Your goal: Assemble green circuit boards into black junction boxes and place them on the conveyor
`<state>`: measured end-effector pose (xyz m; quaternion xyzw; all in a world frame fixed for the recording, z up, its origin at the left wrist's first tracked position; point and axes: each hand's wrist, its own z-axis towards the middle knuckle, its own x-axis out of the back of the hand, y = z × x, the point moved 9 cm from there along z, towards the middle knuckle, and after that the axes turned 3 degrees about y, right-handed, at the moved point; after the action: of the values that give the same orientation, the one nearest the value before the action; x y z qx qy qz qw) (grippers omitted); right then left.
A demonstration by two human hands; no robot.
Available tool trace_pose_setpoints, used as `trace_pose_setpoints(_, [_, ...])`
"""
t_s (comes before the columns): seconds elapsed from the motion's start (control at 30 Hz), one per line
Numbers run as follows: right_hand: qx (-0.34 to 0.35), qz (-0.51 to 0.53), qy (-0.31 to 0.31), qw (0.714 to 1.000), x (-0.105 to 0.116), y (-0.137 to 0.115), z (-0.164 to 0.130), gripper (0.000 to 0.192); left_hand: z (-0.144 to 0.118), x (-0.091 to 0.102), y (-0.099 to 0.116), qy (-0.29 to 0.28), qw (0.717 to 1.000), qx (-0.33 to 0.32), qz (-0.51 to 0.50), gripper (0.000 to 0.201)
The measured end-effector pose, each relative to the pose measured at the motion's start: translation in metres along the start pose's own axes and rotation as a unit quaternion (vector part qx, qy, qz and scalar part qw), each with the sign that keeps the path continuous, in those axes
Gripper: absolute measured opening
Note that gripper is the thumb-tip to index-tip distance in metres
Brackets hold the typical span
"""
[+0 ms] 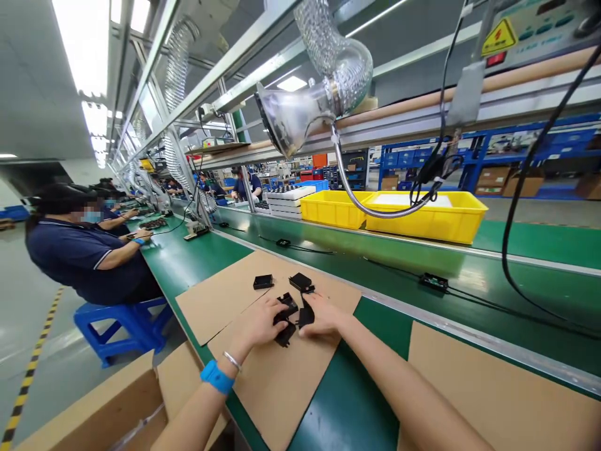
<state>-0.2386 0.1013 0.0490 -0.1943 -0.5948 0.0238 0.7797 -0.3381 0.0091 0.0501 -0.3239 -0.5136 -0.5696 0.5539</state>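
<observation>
While both hands gripped small black parts over the cardboard sheet [282,382], the left hand [256,322] and right hand [323,316] were closed on them; two black pieces [263,282] lay untouched beyond.

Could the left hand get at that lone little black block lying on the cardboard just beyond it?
Probably yes. The small black block lies alone on the cardboard sheet just beyond the left hand, with nothing between them. But that hand is already gripping black parts, so it would have to let go first.
</observation>
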Motion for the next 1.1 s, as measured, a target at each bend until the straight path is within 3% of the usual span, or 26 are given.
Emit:
trace_pose_setpoints(0.17, [0.017, 0.039, 0.000, 0.999, -0.004, 0.004, -0.025, 0.051, -0.013, -0.005, -0.007, 0.023, 0.999, 0.030, -0.018, 0.008])
trace_pose_setpoints(0.3, [-0.010, 0.079, 0.025, 0.996, 0.021, 0.016, -0.050, 0.039, -0.019, -0.013, -0.005, 0.015, 0.998, 0.035, -0.053, 0.024])
trace_pose_setpoints(0.43, [-0.052, 0.095, 0.023, 0.994, 0.039, 0.030, -0.059, 0.049, -0.025, -0.022, 0.005, 0.009, 0.996, 0.028, -0.089, 0.036])
trace_pose_setpoints(0.6, [-0.057, 0.086, -0.034, 0.994, 0.017, 0.011, -0.048, 0.043, -0.031, -0.017, 0.007, 0.047, 0.988, 0.056, -0.137, 0.034])
trace_pose_setpoints(0.73, [-0.104, 0.029, 0.019, 0.994, -0.002, -0.015, -0.021, 0.030, -0.036, -0.010, -0.004, 0.083, 0.969, 0.103, -0.209, 0.015])
trace_pose_setpoints(0.9, [-0.181, -0.050, 0.062, 0.980, -0.007, -0.012, 0.001, 0.031, -0.061, 0.004, -0.029, 0.128, 0.904, 0.187, -0.362, 0.006])
trace_pose_setpoints(1.0, [-0.213, -0.058, 0.049, 0.974, -0.011, 0.003, 0.000, 0.031, -0.084, 0.004, -0.036, 0.144, 0.832, 0.235, -0.482, 0.026])
trace_pose_setpoints(1.1, [-0.223, -0.026, 0.032, 0.974, -0.018, 0.011, -0.002, 0.033, -0.098, -0.001, -0.029, 0.163, 0.750, 0.256, -0.587, 0.037])
